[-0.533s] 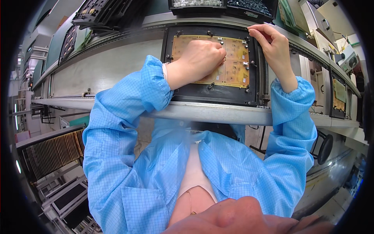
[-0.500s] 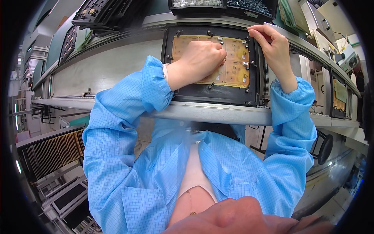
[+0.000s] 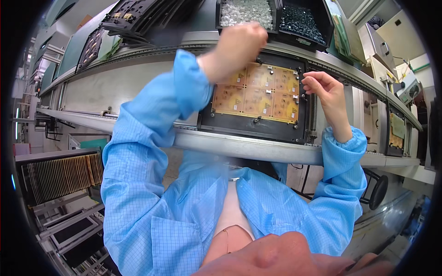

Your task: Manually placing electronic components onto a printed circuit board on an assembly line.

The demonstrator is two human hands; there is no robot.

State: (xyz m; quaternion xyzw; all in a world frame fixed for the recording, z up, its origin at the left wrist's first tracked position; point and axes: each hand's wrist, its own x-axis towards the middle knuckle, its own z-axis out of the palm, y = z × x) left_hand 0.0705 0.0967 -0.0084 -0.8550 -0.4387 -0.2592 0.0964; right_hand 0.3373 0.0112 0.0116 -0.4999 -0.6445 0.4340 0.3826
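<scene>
A yellow circuit board panel with a few small white parts on it lies in a black carrier frame on a conveyor rail. My left hand is raised above the board's far left corner, just below a bin of white parts. It is blurred and curled like a fist, and I cannot see whether it holds anything. My right hand hovers at the carrier's right edge beside a coil spring, its fingers curled and thumb against forefinger, with nothing visible in them.
A bin of black parts stands next to the white one. Stacked black trays sit at the back left. Another carrier with a board waits to the right on the metal rail. Racks stand at the lower left.
My left hand has lifted off the board and moved up toward the white-parts bin. My right hand has dropped from the carrier's far corner to its right edge. The view has tilted.
</scene>
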